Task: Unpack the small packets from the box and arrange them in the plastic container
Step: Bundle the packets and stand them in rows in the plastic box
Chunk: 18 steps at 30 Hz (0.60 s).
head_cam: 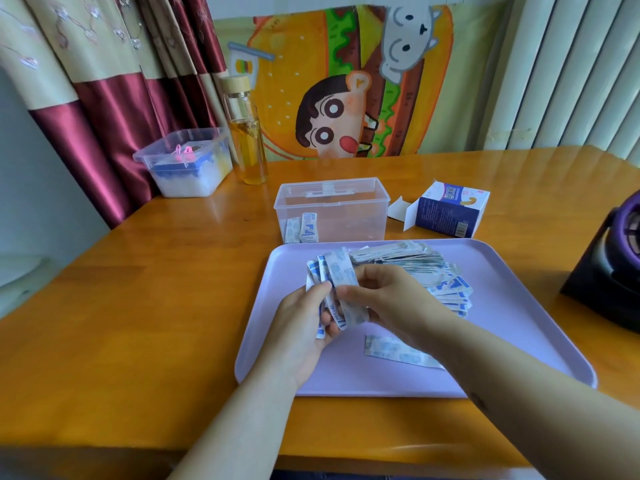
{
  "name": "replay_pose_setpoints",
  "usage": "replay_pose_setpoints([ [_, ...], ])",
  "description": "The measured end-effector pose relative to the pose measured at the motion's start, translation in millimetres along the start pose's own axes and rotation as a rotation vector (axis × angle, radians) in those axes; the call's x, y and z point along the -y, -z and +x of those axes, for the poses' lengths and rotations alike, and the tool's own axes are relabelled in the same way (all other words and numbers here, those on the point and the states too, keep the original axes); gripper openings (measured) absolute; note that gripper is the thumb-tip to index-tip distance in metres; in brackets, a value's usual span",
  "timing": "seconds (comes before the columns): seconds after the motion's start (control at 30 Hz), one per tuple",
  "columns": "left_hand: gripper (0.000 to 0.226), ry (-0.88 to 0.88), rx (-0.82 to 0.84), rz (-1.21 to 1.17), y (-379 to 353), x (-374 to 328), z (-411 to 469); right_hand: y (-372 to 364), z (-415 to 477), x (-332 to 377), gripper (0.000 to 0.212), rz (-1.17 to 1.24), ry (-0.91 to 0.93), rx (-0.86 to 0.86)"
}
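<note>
Here, left hand [301, 327], right hand [391, 299] gripping packets [337, 275] (above tray [502, 341])

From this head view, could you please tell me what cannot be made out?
1. Inside of the box: head view, its own walls hide it.
2. Number of held packets: head view, the left hand and right hand cover them.
3. Packet print: head view, too small and blurred.
4. Dark object at right: cut off by the frame edge.
</note>
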State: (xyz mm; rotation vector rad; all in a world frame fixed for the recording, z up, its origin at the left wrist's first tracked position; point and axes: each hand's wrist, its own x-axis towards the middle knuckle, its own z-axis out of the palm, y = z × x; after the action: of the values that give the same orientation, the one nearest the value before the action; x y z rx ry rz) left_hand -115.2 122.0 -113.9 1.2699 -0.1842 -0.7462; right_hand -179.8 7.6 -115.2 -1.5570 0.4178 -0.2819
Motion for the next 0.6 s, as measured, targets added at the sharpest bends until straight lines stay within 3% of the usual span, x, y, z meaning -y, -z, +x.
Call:
replay_pose_setpoints([
  [0.23,0.014,-0.085,-0.022,0.052,5.2,6.7,4.7,2.1,2.8,-2.9,0.006,0.229,-0.072,-0.016],
  [0.33,0.013,-0.136,-0.027,0.097,6.3,6.7,5.0,2.8,3.8,-5.0,0.015,0.124,-0.071,-0.018],
  [0.6,0.021,-0.124,-0.032,0.100,15.2,4.8,7.4,-6.9,7.8,-3.8,0.014,-0.092,-0.041,-0.062],
])
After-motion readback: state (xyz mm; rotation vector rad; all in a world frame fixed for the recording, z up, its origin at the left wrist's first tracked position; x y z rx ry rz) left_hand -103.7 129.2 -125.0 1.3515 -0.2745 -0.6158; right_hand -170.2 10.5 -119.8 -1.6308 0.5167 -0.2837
